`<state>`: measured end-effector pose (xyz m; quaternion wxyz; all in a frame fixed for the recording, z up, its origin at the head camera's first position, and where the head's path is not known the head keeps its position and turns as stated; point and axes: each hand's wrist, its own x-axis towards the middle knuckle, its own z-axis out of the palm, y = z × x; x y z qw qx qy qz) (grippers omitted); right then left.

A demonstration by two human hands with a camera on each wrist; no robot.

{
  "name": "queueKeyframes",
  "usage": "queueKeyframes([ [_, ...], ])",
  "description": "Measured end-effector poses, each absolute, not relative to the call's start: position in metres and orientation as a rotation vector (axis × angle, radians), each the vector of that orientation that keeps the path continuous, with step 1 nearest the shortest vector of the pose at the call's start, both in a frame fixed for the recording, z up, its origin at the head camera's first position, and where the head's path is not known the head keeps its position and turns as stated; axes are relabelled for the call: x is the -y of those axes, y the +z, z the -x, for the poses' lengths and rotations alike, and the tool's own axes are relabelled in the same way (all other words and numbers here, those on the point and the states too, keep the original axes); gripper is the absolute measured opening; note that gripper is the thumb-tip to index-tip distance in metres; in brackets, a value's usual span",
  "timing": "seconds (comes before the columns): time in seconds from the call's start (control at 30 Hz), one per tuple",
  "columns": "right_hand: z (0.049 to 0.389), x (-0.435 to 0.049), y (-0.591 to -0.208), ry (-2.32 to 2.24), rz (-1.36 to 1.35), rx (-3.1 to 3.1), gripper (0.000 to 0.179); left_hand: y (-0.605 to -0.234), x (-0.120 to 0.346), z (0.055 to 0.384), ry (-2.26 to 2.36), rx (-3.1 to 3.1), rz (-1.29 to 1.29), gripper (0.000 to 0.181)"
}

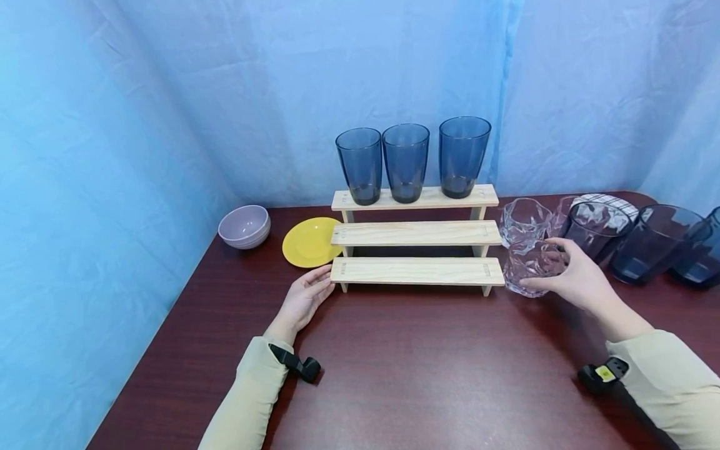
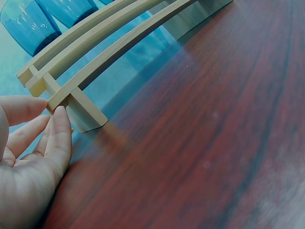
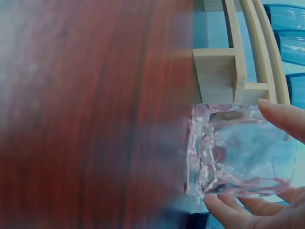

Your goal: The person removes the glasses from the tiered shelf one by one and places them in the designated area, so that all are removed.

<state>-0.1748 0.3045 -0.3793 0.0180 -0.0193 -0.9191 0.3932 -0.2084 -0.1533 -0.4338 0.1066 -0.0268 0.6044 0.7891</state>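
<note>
A three-step wooden rack stands in the middle of the table, with three blue glass tumblers upright on its top step. My left hand pinches the left end of the lowest step between thumb and fingertips, which shows closely in the left wrist view. Right of the rack, my right hand has its thumb and fingers around a clear faceted glass. That glass stands upright on the table by the rack's right end. Just behind it is another clear glass.
On the left are a lilac bowl and a yellow plate, the plate partly behind the rack. Several dark blue tumblers stand at the right, near a checked white item. Blue curtains border the table.
</note>
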Motion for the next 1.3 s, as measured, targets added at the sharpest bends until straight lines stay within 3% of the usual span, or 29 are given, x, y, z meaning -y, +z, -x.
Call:
queueKeyframes([
  [0.43, 0.166, -0.306, -0.376, 1.076, 0.095, 2.868, 0.093, -0.433, 0.154, 0.208, 2.328, -1.788, 0.065, 0.045],
  [1.3, 0.178, -0.293, -0.377, 0.983, 0.117, 2.901, 0.094, -0.434, 0.153, 0.208, 2.339, -1.785, 0.064, 0.044],
])
